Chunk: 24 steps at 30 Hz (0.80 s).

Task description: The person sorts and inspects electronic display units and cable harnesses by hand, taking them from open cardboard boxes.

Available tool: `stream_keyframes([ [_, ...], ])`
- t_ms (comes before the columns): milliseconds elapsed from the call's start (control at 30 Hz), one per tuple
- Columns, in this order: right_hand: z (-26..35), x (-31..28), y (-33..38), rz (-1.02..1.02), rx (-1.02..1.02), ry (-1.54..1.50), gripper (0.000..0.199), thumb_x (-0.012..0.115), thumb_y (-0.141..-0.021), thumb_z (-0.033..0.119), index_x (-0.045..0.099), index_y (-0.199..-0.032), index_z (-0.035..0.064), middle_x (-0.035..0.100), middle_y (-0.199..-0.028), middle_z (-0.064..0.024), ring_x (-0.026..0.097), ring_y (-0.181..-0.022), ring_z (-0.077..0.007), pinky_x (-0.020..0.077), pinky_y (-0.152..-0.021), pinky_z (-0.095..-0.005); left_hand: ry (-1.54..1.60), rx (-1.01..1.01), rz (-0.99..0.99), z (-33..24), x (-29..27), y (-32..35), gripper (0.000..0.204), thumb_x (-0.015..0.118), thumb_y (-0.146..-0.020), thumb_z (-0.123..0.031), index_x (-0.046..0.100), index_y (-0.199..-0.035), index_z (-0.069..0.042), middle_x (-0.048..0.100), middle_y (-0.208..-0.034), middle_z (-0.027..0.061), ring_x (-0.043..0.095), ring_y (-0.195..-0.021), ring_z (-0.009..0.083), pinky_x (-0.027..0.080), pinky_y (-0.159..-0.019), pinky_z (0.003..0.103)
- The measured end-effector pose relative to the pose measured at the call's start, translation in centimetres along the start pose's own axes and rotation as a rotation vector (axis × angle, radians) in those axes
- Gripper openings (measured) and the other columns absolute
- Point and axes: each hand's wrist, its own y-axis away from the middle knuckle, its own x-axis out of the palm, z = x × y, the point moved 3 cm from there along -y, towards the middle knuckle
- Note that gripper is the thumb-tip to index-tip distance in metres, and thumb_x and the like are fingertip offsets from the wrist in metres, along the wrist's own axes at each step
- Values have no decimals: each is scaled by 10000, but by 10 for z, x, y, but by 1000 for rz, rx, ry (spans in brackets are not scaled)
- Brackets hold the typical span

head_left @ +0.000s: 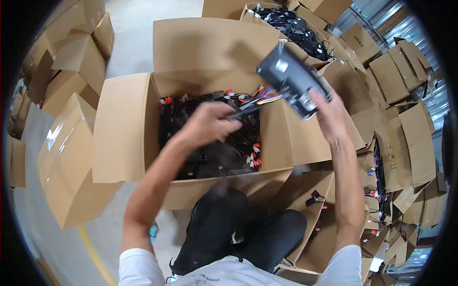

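Note:
My right hand (329,114) grips one end of a black rectangular electronic unit (286,74) with a pale label, held tilted above the right flap of an open carton. Coloured wires (270,98) come out of the unit and run left into a black cable (245,112). Around that cable my left hand (212,123) is closed, slightly blurred, over the carton's opening. Beneath it, the open cardboard carton (119,128) is filled with black units and cables (210,155) with red and white connectors. Single pieces in the pile are hard to make out.
Another carton (248,16) of black parts (296,28) stands at the far right. Beside my right knee is an open carton (305,200) with a few parts inside. Cardboard boxes (71,157) stand on the left, and many more (405,138) are stacked on the right.

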Motion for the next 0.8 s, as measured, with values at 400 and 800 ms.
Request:
stream_keyframes([
  [400,-374,77,6,343,1102,99,464,623,-975,402,611,-1212,3,681,-1111,-96,637,-1008,-214,529,-872,-421,-1211,332,-110,198,-8,-69,181,647,-775,-94,683,-952,-111,599,-993,98,573,-1084,295,374,-1071,515],
  [800,-325,119,4,605,297,1018,481,589,-953,317,574,-1225,-79,626,-1186,-300,612,-1122,-431,498,-945,-446,-1643,380,51,305,121,-68,884,752,-747,-480,482,-1390,62,442,-1456,271,402,-1367,414,242,-1180,539],
])
